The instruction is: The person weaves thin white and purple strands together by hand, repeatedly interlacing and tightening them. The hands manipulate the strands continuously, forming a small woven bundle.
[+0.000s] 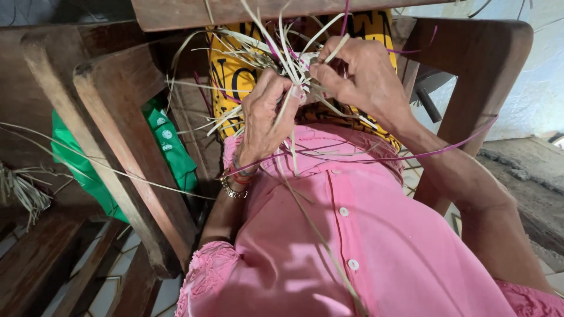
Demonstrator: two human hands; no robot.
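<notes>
My left hand [267,114] and my right hand [361,73] meet over my lap, both pinching a small woven piece of pale straw strips [296,64]. Loose pale strips fan out up and to the left from the piece. A few magenta strips [411,154] run among them, one trailing right under my right forearm. A long pale strip [317,235] hangs down across my pink buttoned shirt [352,235]. On my left wrist sit bracelets [235,182]. Yellow cloth with black print [232,76] covers my lap behind the hands.
I sit in a dark wooden chair; its left armrest [123,147] and right armrest [476,64] flank me. A green bag [164,152] lies to the left below the armrest. More straw [23,191] lies at far left. Pale tiled floor [129,276] shows below.
</notes>
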